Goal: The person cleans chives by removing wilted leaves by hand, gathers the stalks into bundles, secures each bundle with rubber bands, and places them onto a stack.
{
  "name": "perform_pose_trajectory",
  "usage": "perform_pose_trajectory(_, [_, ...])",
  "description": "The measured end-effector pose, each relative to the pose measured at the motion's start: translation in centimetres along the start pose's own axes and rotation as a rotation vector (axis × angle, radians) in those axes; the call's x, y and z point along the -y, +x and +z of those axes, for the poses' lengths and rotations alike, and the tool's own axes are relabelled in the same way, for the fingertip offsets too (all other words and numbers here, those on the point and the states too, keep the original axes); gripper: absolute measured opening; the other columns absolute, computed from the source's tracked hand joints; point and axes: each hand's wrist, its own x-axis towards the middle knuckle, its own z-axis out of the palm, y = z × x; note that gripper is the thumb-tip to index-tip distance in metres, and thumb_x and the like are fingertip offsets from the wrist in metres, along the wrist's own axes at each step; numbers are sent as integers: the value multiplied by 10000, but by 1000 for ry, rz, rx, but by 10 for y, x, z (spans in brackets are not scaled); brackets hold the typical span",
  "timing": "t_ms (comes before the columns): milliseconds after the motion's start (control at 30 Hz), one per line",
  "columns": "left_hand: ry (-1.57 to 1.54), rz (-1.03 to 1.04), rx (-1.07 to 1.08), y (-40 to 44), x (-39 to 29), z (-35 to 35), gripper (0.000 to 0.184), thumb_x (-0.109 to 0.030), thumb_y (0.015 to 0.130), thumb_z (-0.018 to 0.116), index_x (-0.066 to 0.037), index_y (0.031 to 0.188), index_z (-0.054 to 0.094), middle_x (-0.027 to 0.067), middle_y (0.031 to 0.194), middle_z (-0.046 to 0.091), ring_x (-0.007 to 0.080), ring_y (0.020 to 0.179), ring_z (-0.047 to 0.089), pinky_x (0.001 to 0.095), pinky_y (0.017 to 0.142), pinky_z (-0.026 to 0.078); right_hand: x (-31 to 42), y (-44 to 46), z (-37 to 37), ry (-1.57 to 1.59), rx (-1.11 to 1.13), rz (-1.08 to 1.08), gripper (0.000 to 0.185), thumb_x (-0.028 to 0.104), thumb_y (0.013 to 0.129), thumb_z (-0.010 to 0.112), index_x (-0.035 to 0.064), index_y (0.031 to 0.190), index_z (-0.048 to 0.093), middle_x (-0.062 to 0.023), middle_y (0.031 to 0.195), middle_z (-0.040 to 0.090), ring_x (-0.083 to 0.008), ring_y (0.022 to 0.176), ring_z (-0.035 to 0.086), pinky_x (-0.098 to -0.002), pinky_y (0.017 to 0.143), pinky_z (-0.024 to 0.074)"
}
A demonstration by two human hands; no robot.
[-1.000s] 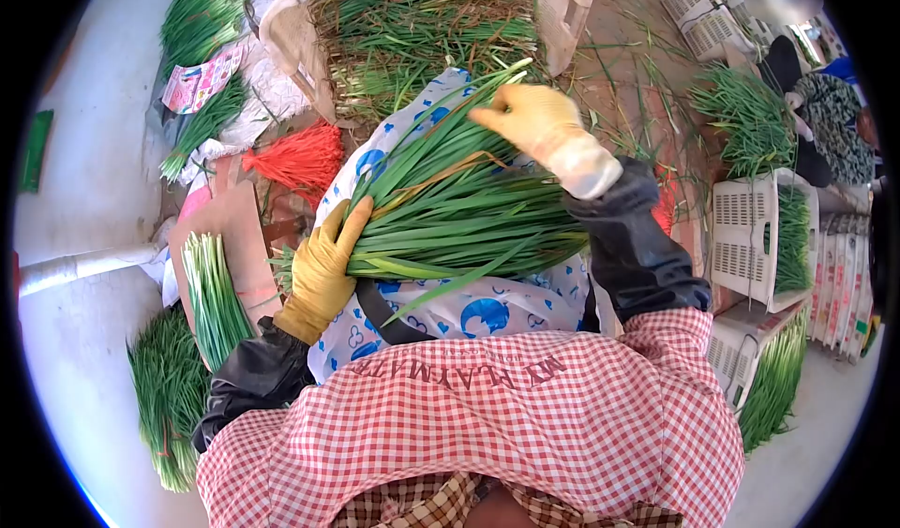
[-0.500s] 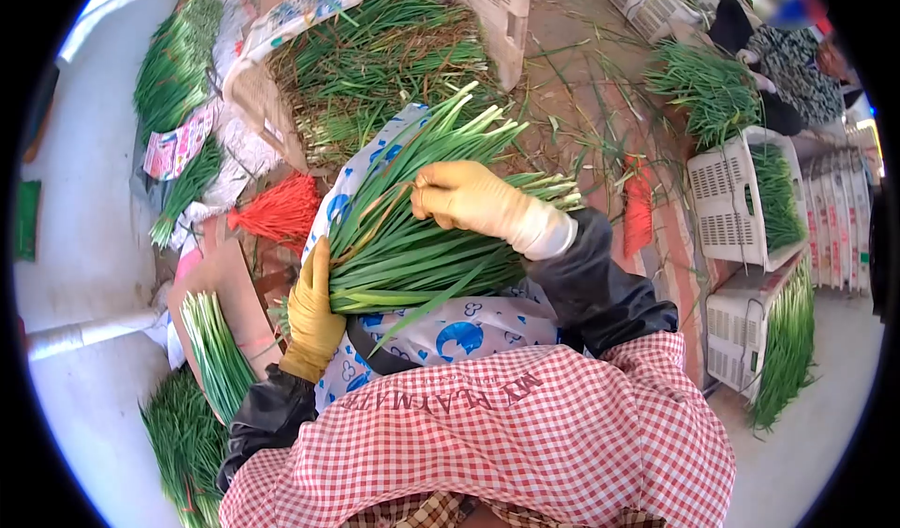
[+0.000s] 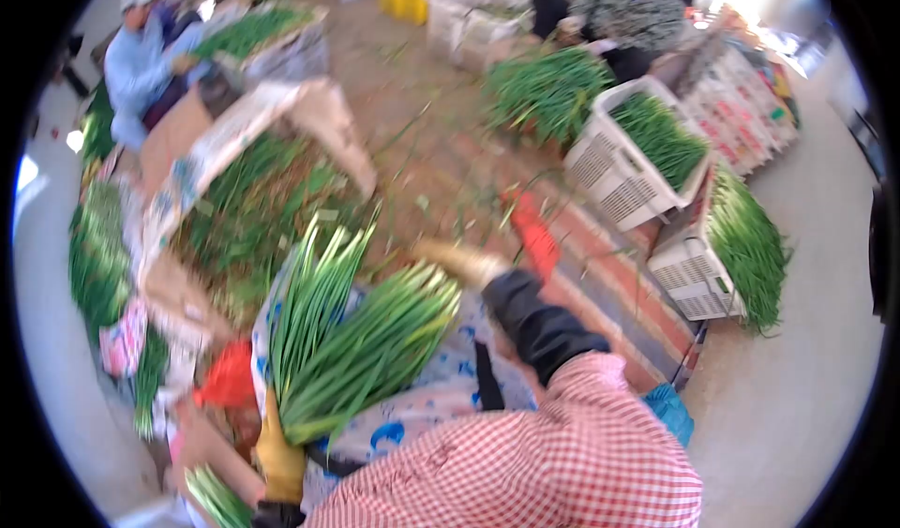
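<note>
A large bunch of garlic chives (image 3: 366, 350) lies across my lap, its pale stem ends pointing away from me and spread into two parts. My left hand (image 3: 279, 448), in a yellow glove, is closed around the leaf end at the near left. My right hand (image 3: 461, 262), gloved too, is stretched out past the stem ends on the right, above the floor. Motion smears its fingers, so whether it holds anything is unclear. Under the chives is a white and blue patterned apron (image 3: 469, 378).
A pale crate (image 3: 155, 275) with chives and trimmings stands ahead. Red ties (image 3: 225, 375) lie to the left, a red bundle (image 3: 534, 233) on the floor to the right. White crates (image 3: 609, 181) of chives stand farther right. Two people (image 3: 141, 69) (image 3: 628, 8) sit beyond.
The view has swung right. My right hand has left the top of the chives and reached out to the right. The stems now fan into two parts; my left hand still grips the leaf end.
</note>
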Motion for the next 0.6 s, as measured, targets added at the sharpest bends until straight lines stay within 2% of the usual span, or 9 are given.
perform_pose_trajectory(67, [116,15,71,19,7,-8,819,-85,732,681,-185,1471,343,173,960,655,373,761,648,430,638,491,-29,3,28,460,341,-33,444,378,967,540,20,1224,596,-104,1147,659,-192,1005,641,-347,918,503])
perform_pose_trajectory(100, [200,28,117,27,6,-20,831,-85,715,686,-200,1467,353,166,880,658,378,711,641,437,612,482,25,-31,53,827,362,400,536,442,983,462,12,1293,541,-155,1212,625,-222,1084,617,-393,970,483])
perform_pose_trajectory(167, [206,149,51,56,2,-48,771,-85,702,675,-207,1421,425,185,772,626,375,689,633,465,587,461,45,-51,61,836,339,261,629,545,937,490,-1,1237,576,-130,1108,680,-230,917,679,-395,824,563])
perform_pose_trajectory(267, [344,350,147,129,-77,-111,668,-146,730,678,-164,1365,472,186,778,645,374,714,643,466,600,471,-45,-19,36,882,190,246,623,581,910,513,28,1177,617,-116,1044,700,-220,868,684,-392,804,559])
perform_pose_trajectory(333, [530,473,250,181,-127,-129,568,-195,749,672,-128,1291,515,162,770,661,364,737,650,454,639,490,-62,-41,30,950,76,291,684,645,893,479,41,1182,618,-112,1067,692,-226,889,671,-416,822,527])
perform_pose_trajectory(367, [570,521,309,205,-157,-133,526,-223,750,693,-172,1254,554,177,808,670,372,784,656,448,687,504,-71,-52,28,982,18,310,714,677,884,463,47,1184,618,-110,1079,688,-230,899,665,-428,832,511])
perform_pose_trajectory(467, [703,655,449,256,-240,-125,436,-185,761,638,-158,1196,615,192,885,684,353,853,668,431,771,524,-27,-126,28,1109,111,419,725,675,881,473,54,1240,582,-118,1147,660,-218,985,642,-427,867,500])
perform_pose_trajectory(533, [800,769,543,279,-289,-109,404,-194,753,627,-139,1152,632,201,902,681,375,868,661,439,782,523,-24,-150,25,1103,-39,262,698,634,902,479,49,1275,555,-118,1219,620,-210,1058,611,-415,900,498])
perform_pose_trajectory(600, [708,943,605,292,-327,-100,391,-221,718,618,-126,1095,652,195,908,680,364,872,652,429,795,520,-27,-160,14,886,-253,114,663,581,923,492,31,1291,539,-116,1286,579,-200,1134,573,-398,938,494])
